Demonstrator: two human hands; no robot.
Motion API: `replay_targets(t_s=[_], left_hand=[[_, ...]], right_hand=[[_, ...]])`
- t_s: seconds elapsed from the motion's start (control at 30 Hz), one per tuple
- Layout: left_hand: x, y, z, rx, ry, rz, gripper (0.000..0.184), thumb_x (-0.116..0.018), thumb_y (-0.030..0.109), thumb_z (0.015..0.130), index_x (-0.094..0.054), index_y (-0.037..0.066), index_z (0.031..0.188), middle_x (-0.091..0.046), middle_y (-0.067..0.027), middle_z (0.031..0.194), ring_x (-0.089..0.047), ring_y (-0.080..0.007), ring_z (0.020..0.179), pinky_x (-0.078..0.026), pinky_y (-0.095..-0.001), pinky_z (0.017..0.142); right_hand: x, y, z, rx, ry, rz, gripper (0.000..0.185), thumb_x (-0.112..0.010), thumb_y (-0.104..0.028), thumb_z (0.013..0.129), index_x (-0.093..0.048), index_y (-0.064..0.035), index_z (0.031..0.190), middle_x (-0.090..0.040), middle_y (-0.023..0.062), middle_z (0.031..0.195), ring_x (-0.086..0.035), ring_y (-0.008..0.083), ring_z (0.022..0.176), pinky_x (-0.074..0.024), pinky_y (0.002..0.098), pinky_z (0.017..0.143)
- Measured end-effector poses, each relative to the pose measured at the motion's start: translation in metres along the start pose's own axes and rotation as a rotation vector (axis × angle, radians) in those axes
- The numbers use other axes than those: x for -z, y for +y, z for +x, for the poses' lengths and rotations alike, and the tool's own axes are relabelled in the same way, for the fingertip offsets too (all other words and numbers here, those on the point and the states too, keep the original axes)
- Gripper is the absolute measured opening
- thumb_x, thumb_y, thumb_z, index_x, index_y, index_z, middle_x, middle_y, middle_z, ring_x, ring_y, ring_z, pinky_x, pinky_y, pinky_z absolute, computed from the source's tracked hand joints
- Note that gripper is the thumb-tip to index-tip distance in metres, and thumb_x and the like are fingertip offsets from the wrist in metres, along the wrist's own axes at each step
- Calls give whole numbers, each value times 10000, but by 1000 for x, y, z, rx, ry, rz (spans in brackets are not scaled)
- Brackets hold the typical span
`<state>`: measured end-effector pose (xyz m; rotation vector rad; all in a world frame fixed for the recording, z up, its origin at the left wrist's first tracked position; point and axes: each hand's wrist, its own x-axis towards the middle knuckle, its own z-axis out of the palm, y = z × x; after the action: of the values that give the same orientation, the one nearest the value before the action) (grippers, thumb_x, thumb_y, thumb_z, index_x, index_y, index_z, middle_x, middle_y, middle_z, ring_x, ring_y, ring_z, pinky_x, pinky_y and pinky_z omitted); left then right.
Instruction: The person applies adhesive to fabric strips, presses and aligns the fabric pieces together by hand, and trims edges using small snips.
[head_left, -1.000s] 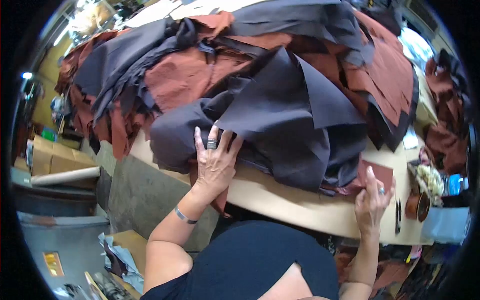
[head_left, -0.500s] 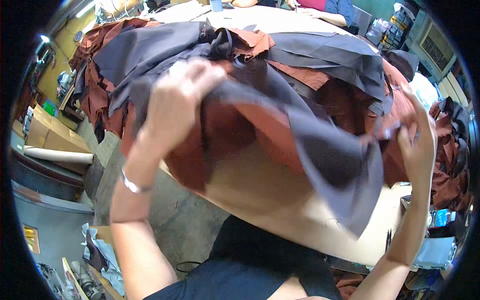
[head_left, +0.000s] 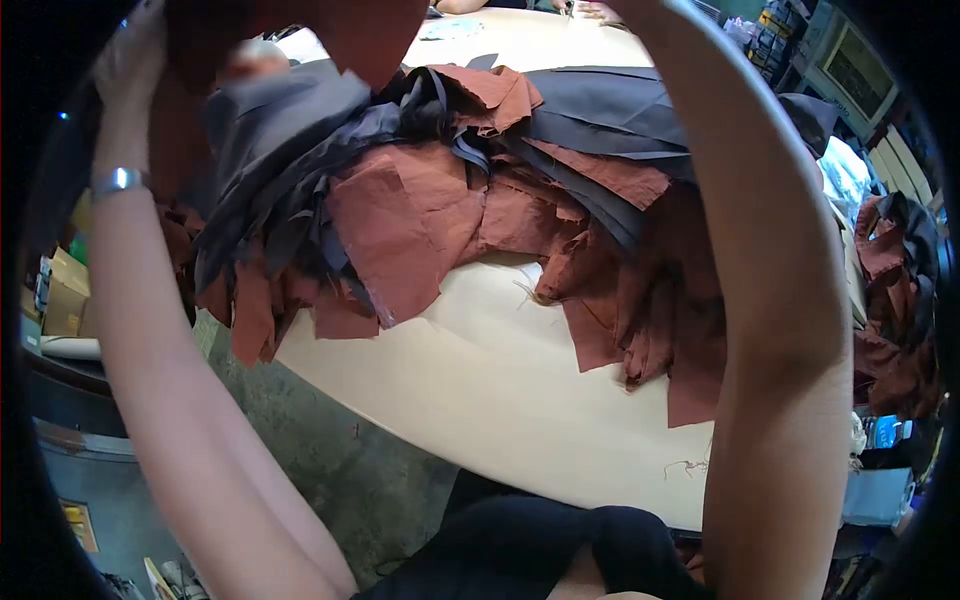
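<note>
My left hand [head_left: 132,62] is raised at the upper left, its fingers closed at the edge of a rust-and-dark fabric piece [head_left: 375,35] that hangs across the top of the view. Part of that piece is cut off by the frame. My right arm reaches up past the top edge, so the right hand is out of sight. Below lies a heap of cut fabric pieces, with dark grey cloth [head_left: 600,95] and a rust-coloured piece [head_left: 400,225] draped over the near side. Something blurred and pinkish shows beside the hanging fabric; I cannot make it out.
The heap lies on a pale table [head_left: 450,370] with a curved near edge. Loose threads [head_left: 688,466] lie near my right arm. More rust and dark fabric [head_left: 885,270] hangs at the far right. Another person's hand [head_left: 590,12] shows across the table. A cardboard box [head_left: 68,290] stands at left.
Both arms have gone up and apart, lifting the fabric piece from over the near table to the top of the view. The heap's rust-coloured front and the table surface are now uncovered.
</note>
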<state>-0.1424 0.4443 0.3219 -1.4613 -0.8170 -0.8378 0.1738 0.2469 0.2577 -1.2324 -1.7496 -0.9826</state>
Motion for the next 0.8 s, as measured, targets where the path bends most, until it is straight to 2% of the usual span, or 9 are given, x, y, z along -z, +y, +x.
replay_targets(t_s=[0.07,0.1,0.2,0.27,0.47,0.5,0.6,0.7,0.8], left_hand=[[-67,10,-55,-180,-387,350,564,-423,81,900,-273,244,1418,-477,-51,1330,-605,-275,1038,-499,-509,839],[-49,36,-73,-157,-471,275,556,-434,88,894,-309,269,1404,-349,-37,1443,-567,-277,1114,-429,-560,926],[-45,81,-124,-142,-1029,-60,609,-474,136,883,-278,271,1444,-357,-81,1456,-413,-321,1291,-330,-568,1001],[-32,101,-138,-137,-1057,-97,625,-478,115,868,-280,248,1446,-348,-76,1465,-422,-305,1286,-337,-553,1004],[35,175,-121,-300,-649,-351,499,-485,94,844,-452,184,1333,-413,-84,1414,-452,-300,1246,-383,-531,952],[51,192,-115,-329,-485,-480,448,-512,119,847,-498,179,1291,-446,-84,1384,-467,-301,1229,-389,-509,950],[119,245,-82,-376,-447,-1004,445,-582,250,849,-513,175,1283,-463,-75,1369,-479,-297,1214,-385,-462,973],[196,294,-53,-369,-295,-1267,581,-585,382,861,-420,178,1378,-413,-93,1416,-422,-310,1273,-349,-421,1026],[226,355,-24,-220,-169,-1590,552,-591,396,857,-470,159,1341,-474,-117,1357,-447,-341,1237,-361,-425,1008]], right_hand=[[-10,-10,-37,-58,-143,-104,611,-624,-95,704,-489,-127,1299,-611,221,1063,-539,353,1073,-378,491,951],[-13,-18,-59,-90,-213,-157,642,-640,-103,699,-470,-132,1317,-598,230,1107,-516,348,1129,-342,515,993],[19,-69,-131,-173,-346,-167,487,-519,-34,852,-473,-162,1320,-630,116,1055,-598,302,976,-309,479,1027],[48,-94,-176,-187,-366,-51,501,-551,32,758,-514,-78,1246,-644,84,986,-613,260,859,-249,579,1031],[164,-160,-271,-502,-614,-19,526,-583,55,731,-535,-57,1243,-632,61,986,-598,203,835,-221,553,1070],[178,-169,-284,-569,-584,-17,525,-577,67,728,-537,-52,1238,-632,66,978,-599,204,827,-225,547,1070],[214,-183,-313,-705,-463,-85,494,-554,98,745,-545,-37,1220,-639,90,1008,-604,211,825,-266,514,1059],[230,-188,-341,-745,-293,-202,453,-552,96,775,-550,-31,1209,-648,101,1047,-612,217,807,-308,479,1041],[232,-187,-364,-782,-177,-243,429,-557,85,789,-554,-28,1203,-655,96,1029,-615,216,790,-317,470,1036]])
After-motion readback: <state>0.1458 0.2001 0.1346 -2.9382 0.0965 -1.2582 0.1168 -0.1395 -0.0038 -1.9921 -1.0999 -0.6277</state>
